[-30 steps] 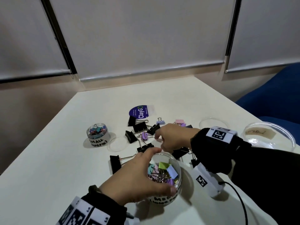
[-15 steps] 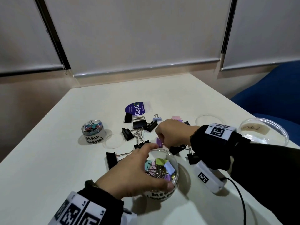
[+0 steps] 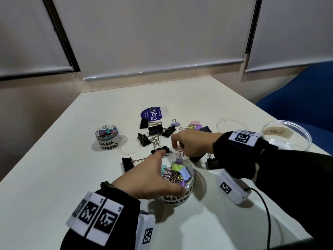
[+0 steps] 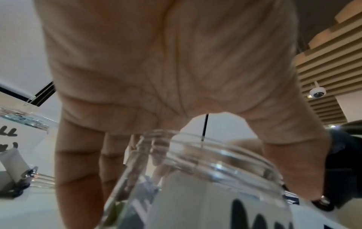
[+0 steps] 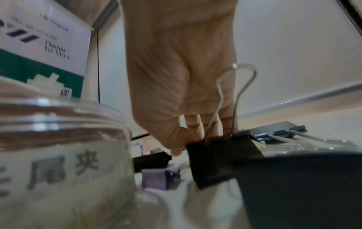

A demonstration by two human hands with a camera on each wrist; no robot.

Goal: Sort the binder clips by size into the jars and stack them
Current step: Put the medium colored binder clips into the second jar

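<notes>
While the left hand [image 3: 149,175] grips the open jar [image 3: 187,179] of coloured clips on the tabletop [image 3: 54,177], the right hand [image 3: 191,144] hovers behind its rim, fingers curled; whether they pinch anything stays hidden.

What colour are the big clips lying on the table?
Black big clips, seen best from the head view.
</notes>
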